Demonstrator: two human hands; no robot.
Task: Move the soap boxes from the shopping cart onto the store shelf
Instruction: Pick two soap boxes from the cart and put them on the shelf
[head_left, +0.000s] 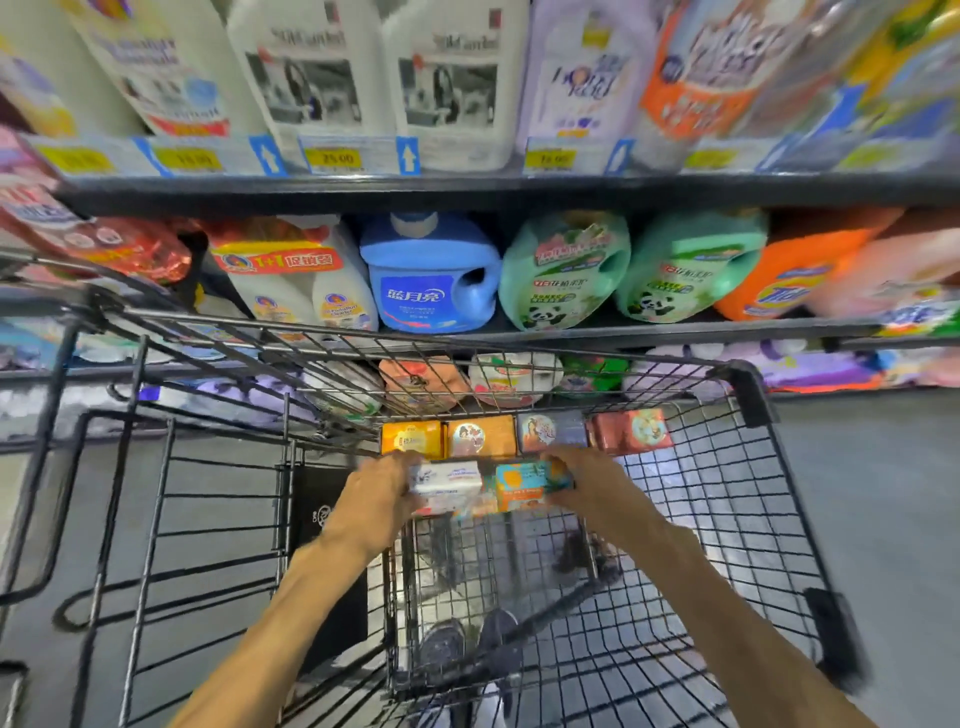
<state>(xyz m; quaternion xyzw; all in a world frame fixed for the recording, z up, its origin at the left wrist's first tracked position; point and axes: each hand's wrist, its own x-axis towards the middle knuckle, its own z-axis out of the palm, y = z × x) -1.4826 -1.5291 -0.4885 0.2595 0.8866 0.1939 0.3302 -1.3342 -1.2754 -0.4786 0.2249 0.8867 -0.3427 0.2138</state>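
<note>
Both my hands reach into the black wire shopping cart (748, 519). My left hand (382, 491) grips the left end of a white soap box (447, 480). My right hand (587, 480) grips the right end of a teal and orange soap box (530, 483). The two boxes are pressed side by side between my hands, with more boxes partly hidden beneath them. Behind them, against the cart's far wall, stand a yellow box (411, 438), an orange box (480, 436), a purple box (551, 430) and a red box (631, 430).
Store shelves (467, 189) rise just beyond the cart, packed with large detergent bottles: white ones above, a blue jug (431, 275) and green jugs (566, 270) on the middle shelf. Pouches fill the lowest shelf. Grey floor lies on both sides.
</note>
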